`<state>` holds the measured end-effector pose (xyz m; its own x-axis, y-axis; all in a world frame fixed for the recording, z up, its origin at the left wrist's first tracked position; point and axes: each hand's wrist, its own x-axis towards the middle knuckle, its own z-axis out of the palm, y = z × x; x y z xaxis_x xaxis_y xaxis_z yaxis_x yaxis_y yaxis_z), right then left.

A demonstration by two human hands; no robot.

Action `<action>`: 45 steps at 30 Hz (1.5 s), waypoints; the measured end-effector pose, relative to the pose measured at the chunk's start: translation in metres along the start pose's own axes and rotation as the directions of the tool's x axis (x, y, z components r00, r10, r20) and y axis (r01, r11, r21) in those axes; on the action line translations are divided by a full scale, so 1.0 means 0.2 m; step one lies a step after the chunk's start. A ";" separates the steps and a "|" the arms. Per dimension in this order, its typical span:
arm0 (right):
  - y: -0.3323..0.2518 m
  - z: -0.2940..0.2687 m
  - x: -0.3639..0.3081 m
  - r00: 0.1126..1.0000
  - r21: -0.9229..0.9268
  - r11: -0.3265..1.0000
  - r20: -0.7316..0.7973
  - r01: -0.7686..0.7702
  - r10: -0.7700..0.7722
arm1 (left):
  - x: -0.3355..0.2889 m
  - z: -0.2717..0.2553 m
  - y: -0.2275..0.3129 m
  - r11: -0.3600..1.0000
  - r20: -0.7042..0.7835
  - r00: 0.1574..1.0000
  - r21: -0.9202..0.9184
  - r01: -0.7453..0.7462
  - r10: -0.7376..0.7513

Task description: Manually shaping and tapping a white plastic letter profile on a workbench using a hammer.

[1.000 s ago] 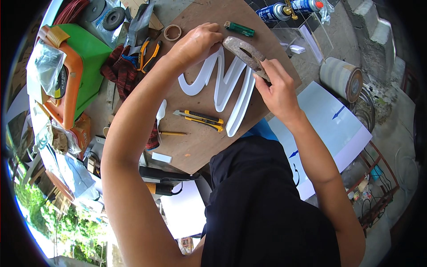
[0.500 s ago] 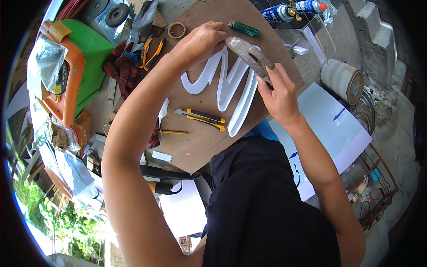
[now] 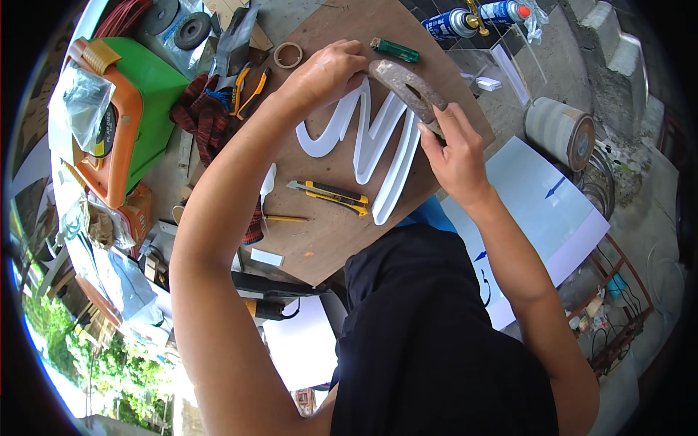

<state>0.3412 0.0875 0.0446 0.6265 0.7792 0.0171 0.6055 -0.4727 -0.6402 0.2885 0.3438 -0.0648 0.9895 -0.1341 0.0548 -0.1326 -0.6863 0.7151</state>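
Observation:
A white zigzag-shaped plastic piece (image 3: 371, 142) lies on a brown wooden board (image 3: 327, 240). My left hand (image 3: 327, 69) presses down on its upper bend, fingers curled over the edge. My right hand (image 3: 454, 156) grips the end of a long rusty curved metal tool (image 3: 407, 87), whose far end lies across the top of the white piece next to my left fingers. A yellow and black utility knife (image 3: 331, 195) rests on the board just below the white piece.
A green lighter (image 3: 396, 49) and a tape ring (image 3: 289, 54) lie at the board's top. Pliers (image 3: 247, 83), a red checked cloth (image 3: 207, 116) and a green and orange case (image 3: 123, 109) sit left. Gas canisters (image 3: 472, 18), a roll (image 3: 560, 131) and a white sheet (image 3: 538, 211) are right.
My head has tilted, so everything sits a little higher in view. Both hands keep their hold; the rusty tool has shifted slightly toward my left fingers.

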 end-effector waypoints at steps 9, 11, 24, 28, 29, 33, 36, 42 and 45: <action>0.00 -0.05 0.02 0.998 0.062 0.996 -0.015 -0.059 0.060 | -0.01 -0.01 0.01 0.991 -0.079 0.997 -0.134 0.015 -0.026; 0.01 -0.04 0.02 1.000 0.032 0.999 -0.008 -0.016 0.016 | -0.01 -0.01 0.01 0.994 -0.085 0.996 -0.106 0.028 -0.037; 0.06 0.03 0.03 0.997 -0.017 1.000 0.080 0.023 -0.022 | 0.01 -0.01 0.02 0.995 -0.057 0.996 -0.075 0.066 -0.070; 0.04 0.03 0.02 0.998 -0.021 0.998 0.026 0.063 -0.063 | 0.00 0.00 0.02 0.997 -0.102 0.994 -0.070 0.037 -0.044; 0.05 0.03 0.02 0.998 -0.036 0.999 0.055 0.033 -0.031 | 0.00 0.00 0.02 0.997 -0.101 0.994 -0.068 0.038 -0.045; 0.05 0.02 0.03 0.998 -0.015 1.000 0.062 0.014 -0.013 | -0.01 0.01 0.01 0.995 -0.122 0.992 -0.094 0.017 -0.029; 0.02 -0.01 0.02 1.000 0.025 1.000 -0.010 0.013 -0.013 | 0.00 0.00 0.03 0.998 -0.114 0.993 -0.066 0.018 -0.025; 0.03 -0.04 0.02 1.000 0.020 1.000 -0.020 -0.009 0.009 | 0.02 -0.02 0.02 0.995 -0.049 0.999 -0.095 -0.029 0.024; 0.03 -0.05 -0.01 0.997 0.021 0.998 0.055 -0.052 0.051 | 0.04 -0.03 0.02 0.997 0.006 1.000 -0.078 -0.005 0.006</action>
<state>0.3489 0.0782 0.0483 0.6287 0.7755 -0.0580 0.5615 -0.5042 -0.6562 0.2961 0.3433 -0.0568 0.9883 -0.1423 0.0550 -0.1331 -0.6280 0.7667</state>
